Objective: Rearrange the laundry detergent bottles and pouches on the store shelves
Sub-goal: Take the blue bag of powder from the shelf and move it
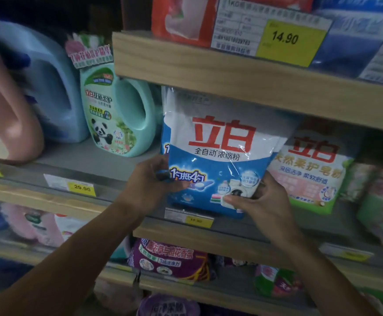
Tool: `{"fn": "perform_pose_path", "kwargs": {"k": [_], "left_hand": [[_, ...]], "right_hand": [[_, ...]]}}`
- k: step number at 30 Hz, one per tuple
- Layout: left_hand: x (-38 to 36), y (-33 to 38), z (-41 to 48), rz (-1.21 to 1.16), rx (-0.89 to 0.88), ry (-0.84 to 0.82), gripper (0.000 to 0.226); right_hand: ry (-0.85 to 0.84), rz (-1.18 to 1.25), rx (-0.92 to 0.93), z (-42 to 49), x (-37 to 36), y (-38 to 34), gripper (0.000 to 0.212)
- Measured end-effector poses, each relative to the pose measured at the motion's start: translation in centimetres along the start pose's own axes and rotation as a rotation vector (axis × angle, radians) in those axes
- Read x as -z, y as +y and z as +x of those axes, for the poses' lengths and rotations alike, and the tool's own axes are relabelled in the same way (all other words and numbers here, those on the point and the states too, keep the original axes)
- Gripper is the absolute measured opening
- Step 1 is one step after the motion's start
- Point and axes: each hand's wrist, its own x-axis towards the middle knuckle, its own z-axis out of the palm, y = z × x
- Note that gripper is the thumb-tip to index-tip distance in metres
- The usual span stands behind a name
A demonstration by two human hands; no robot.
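Blue-and-white detergent pouch [220, 153] stands upright at the front of the middle shelf [108, 169], its top tucked under the wooden edge of the shelf above [208, 71], held at its lower corners by both hands. Left hand [151, 181] reaches in from lower left, forearm stretched diagonally, fingers curled and pinched on the pouch's lower left edge. Right hand [261, 204] comes up from lower right, thumb pressed on the front near the washing-machine picture, fingers wrapped behind the lower right corner. Just beside the pouch on the right, a pink-and-green pouch [311, 174] leans, partly covered by it. To the left, apart from the pouch, a green panda bottle [115, 115], then a blue jug [49, 87] and a pink bottle [5, 124] at the frame edge. Yellow price tag [198, 221] sits on the shelf lip directly below the pouch. Purple pouch [170, 258] lies on the shelf beneath.
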Motion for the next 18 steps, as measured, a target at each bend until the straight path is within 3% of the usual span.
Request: {"fn": "perform_pose_path", "kwargs": {"k": [18], "left_hand": [[1.4, 1.1, -0.4, 0.261, 0.050, -0.024, 0.044]], "right_hand": [[-0.042, -0.139, -0.052, -0.8, -0.2, -0.7, 0.065]]}}
